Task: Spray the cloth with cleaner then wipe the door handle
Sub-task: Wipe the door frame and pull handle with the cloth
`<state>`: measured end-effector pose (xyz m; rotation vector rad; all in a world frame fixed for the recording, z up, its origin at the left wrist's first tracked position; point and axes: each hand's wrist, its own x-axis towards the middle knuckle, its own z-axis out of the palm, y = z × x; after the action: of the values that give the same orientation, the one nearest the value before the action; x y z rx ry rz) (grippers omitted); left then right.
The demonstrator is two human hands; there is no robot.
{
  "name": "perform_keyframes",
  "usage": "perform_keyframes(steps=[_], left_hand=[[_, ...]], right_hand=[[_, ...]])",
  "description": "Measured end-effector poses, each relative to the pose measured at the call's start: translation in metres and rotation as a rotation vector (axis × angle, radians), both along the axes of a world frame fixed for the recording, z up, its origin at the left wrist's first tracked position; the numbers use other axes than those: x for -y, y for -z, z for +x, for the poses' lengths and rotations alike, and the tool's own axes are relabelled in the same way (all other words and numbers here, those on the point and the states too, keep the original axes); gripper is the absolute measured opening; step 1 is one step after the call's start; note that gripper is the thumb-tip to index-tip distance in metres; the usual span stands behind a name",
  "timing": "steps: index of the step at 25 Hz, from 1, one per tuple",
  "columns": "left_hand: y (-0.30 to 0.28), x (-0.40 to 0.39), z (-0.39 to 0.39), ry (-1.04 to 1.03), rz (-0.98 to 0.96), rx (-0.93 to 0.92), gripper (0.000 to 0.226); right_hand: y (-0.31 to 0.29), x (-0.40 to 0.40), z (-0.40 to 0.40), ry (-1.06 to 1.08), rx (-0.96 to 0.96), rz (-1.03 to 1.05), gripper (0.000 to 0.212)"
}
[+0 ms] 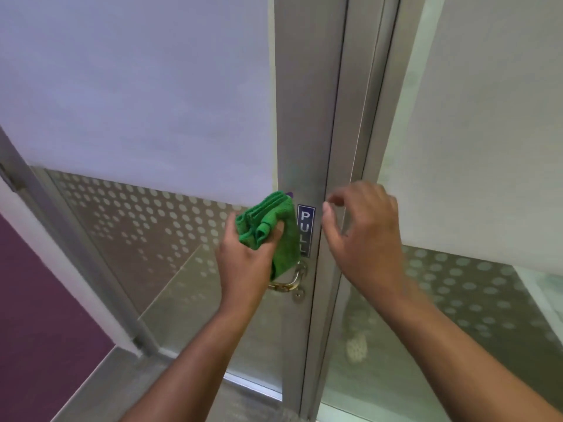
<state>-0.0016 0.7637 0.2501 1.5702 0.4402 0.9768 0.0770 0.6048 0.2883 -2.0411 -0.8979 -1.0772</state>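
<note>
Both forearms reach in from below. Left hand [243,254] clenches the folded green cloth [268,226], pressed just above the brass door handle [289,283], apparently ready to wipe downward. Right hand [362,236] hovers released, fingers [327,210] curled at the door's edge [327,178], perhaps steadying it. Open glass [137,226] lies leftward.

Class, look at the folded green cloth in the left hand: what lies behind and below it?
Below the green cloth, the brass door handle curves out, with a keyhole beneath. The handle's upper end is covered.
</note>
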Motion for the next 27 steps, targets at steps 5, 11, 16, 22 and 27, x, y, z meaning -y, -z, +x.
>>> perform_keyframes(steps=[5,11,16,22,27], left_hand=[[-0.009,-0.011,0.027,-0.103,0.449,0.003,0.050],[-0.001,-0.024,0.050,-0.124,0.665,0.012,0.040],[0.038,-0.021,0.048,-0.031,0.659,-0.139,0.031],[0.025,-0.017,0.050,-0.040,0.626,-0.112,0.027],[-0.003,-0.020,0.057,-0.083,0.661,-0.045,0.029]], right_hand=[[-0.037,-0.023,0.050,0.113,0.370,-0.078,0.017],[-0.029,-0.035,0.070,0.118,0.390,-0.141,0.021],[-0.022,-0.042,0.076,0.198,0.433,-0.131,0.024],[-0.018,-0.044,0.079,0.243,0.476,-0.129,0.023],[-0.019,-0.043,0.079,0.234,0.478,-0.120,0.021]])
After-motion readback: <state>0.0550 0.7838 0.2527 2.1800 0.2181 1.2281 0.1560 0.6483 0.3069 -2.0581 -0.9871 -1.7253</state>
